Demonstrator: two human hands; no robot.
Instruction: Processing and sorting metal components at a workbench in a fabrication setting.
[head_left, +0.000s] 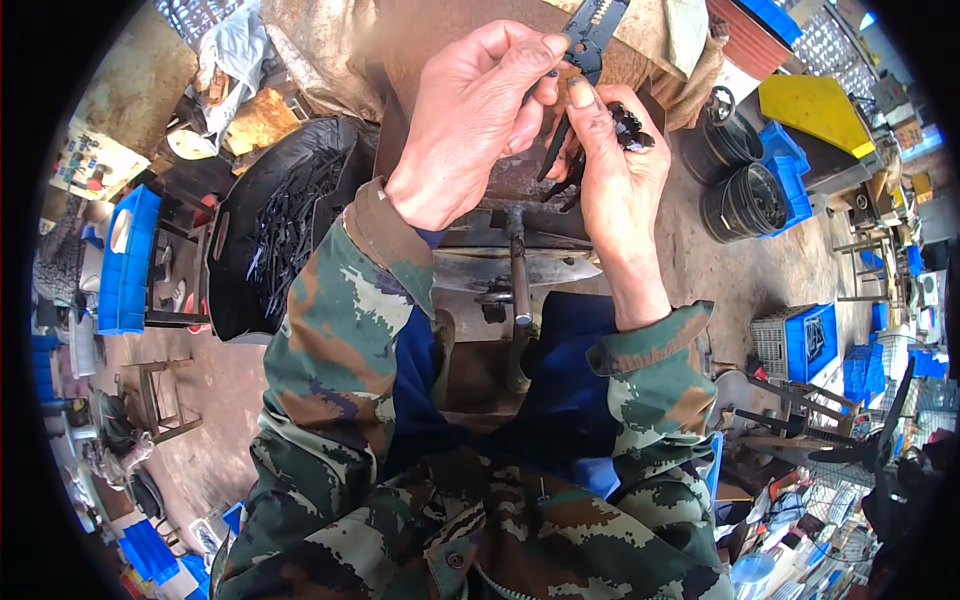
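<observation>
Fingers [522, 64] pinch a black tool [594, 42] — long axis slanting up-right, toothed end uppermost.

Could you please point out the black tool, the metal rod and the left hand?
Black tool [594, 40]: head view, its flat upper part.
Metal rod [518, 262]: head view, its shaft.
Left hand [468, 112]: head view, back of the hand.

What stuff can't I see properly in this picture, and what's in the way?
- Black toothed tool: head view, its tip is cut off by the top edge.
- Dark shiny bundle: head view, partly covered by the right hand, so I can't tell what it is.
- Black strips: head view, too small and jumbled to count.
</observation>
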